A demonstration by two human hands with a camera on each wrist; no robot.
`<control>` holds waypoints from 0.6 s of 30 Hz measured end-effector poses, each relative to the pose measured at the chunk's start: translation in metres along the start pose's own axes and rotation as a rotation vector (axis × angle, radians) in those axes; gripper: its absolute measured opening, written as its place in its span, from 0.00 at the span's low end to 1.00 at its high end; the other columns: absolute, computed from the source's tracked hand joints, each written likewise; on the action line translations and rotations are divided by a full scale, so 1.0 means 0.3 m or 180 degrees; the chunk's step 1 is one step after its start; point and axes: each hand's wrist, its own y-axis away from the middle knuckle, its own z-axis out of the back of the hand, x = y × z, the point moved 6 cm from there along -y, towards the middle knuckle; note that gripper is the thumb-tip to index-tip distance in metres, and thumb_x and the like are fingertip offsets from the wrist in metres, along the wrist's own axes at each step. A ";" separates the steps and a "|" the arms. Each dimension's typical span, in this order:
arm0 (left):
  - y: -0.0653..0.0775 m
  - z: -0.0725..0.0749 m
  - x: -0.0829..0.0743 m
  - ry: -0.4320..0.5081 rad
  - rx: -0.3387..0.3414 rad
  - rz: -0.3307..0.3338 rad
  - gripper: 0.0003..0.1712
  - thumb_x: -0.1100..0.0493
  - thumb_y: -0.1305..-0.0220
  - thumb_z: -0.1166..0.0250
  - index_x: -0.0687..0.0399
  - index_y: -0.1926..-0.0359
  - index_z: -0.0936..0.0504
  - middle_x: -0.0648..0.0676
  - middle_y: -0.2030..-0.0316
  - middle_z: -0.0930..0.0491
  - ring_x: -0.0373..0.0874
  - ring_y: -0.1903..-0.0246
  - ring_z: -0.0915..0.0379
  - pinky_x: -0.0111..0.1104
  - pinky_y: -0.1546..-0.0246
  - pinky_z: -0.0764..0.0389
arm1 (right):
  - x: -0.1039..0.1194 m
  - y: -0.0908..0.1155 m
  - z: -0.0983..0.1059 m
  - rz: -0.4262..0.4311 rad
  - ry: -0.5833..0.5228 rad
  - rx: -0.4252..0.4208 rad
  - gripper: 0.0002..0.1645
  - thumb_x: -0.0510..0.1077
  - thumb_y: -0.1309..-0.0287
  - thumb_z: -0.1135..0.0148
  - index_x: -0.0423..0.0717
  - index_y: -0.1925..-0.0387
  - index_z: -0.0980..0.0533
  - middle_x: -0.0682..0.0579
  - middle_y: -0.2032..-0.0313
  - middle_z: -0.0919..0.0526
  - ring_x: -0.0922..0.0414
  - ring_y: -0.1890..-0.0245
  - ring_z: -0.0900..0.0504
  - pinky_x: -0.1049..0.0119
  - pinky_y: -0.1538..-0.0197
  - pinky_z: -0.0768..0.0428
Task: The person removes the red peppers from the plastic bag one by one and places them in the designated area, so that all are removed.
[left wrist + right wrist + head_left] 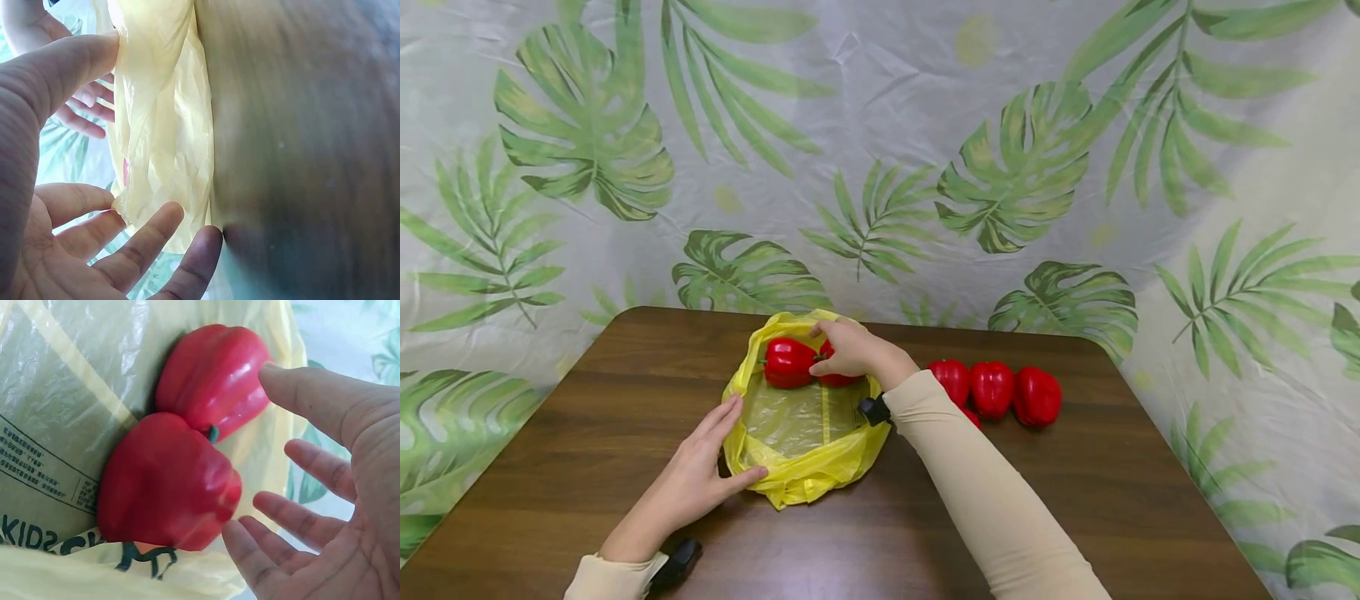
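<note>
A yellow plastic bag (808, 479) lies on the table with its mouth spread wide. Inside, toward the back, are two red bell peppers side by side: the left pepper (788, 363) and the right pepper (169, 481). My right hand (853, 348) reaches over the bag's far side beside the right pepper, partly covering it from above. In the right wrist view its fingers are spread and the fingertips are at the peppers, with no grip round either. My left hand (700, 462) rests against the bag's left side, thumb and fingers apart, touching the yellow plastic.
Right of the bag, several more red bell peppers (992, 389) are clustered on the brown wooden table (587, 433), partly hidden by the right sleeve (977, 483). A leaf-patterned cloth (880, 125) hangs behind the table's back edge.
</note>
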 end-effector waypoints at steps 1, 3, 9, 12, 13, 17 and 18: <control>0.000 0.000 0.000 0.0000 0.0000 -0.0001 0.60 0.44 0.39 0.19 0.72 0.20 0.38 0.71 0.20 0.39 0.73 0.25 0.35 0.66 0.32 0.26 | -0.001 -0.001 -0.002 -0.0028 -0.0004 0.0000 0.38 0.51 0.28 0.30 0.46 0.23 0.32 0.39 0.27 0.28 0.44 0.28 0.30 0.50 0.27 0.25; 0.001 0.000 -0.001 -0.0003 0.0001 -0.0001 0.60 0.44 0.39 0.19 0.71 0.20 0.38 0.71 0.20 0.39 0.72 0.25 0.35 0.66 0.32 0.26 | -0.004 -0.003 -0.007 -0.0085 -0.0033 0.0006 0.38 0.50 0.28 0.30 0.46 0.23 0.32 0.38 0.27 0.30 0.43 0.28 0.30 0.49 0.27 0.25; 0.000 -0.003 -0.005 0.0007 0.0009 -0.0008 0.59 0.45 0.39 0.19 0.72 0.20 0.39 0.71 0.20 0.40 0.72 0.25 0.35 0.66 0.31 0.27 | -0.013 -0.009 -0.020 -0.0161 0.0046 0.0022 0.39 0.50 0.28 0.29 0.47 0.23 0.32 0.39 0.27 0.30 0.44 0.28 0.30 0.50 0.27 0.24; 0.001 -0.003 -0.007 0.0018 0.0011 -0.0010 0.59 0.45 0.39 0.19 0.72 0.20 0.39 0.71 0.20 0.40 0.72 0.25 0.36 0.65 0.31 0.27 | -0.011 -0.008 -0.021 -0.0161 0.0098 0.0030 0.39 0.50 0.29 0.29 0.47 0.23 0.32 0.39 0.29 0.28 0.43 0.29 0.28 0.50 0.28 0.24; 0.001 -0.003 -0.007 0.0021 0.0011 -0.0010 0.59 0.45 0.39 0.19 0.72 0.20 0.39 0.71 0.20 0.40 0.72 0.25 0.36 0.65 0.31 0.27 | -0.009 -0.007 -0.021 -0.0166 0.0106 0.0035 0.38 0.50 0.29 0.29 0.47 0.24 0.31 0.39 0.29 0.28 0.43 0.29 0.28 0.50 0.28 0.23; 0.002 -0.001 -0.008 0.0013 -0.0002 -0.0015 0.59 0.45 0.39 0.18 0.72 0.20 0.38 0.71 0.20 0.40 0.72 0.25 0.36 0.65 0.31 0.27 | -0.001 -0.003 -0.022 -0.0189 0.0149 0.0069 0.38 0.50 0.30 0.28 0.48 0.24 0.31 0.39 0.29 0.29 0.44 0.29 0.28 0.51 0.28 0.23; 0.001 -0.001 -0.008 0.0010 -0.0006 -0.0019 0.59 0.45 0.39 0.18 0.72 0.20 0.38 0.71 0.20 0.40 0.72 0.25 0.36 0.65 0.31 0.27 | 0.000 -0.002 -0.022 -0.0200 0.0163 0.0082 0.38 0.50 0.30 0.28 0.48 0.24 0.31 0.39 0.29 0.29 0.44 0.29 0.28 0.51 0.28 0.23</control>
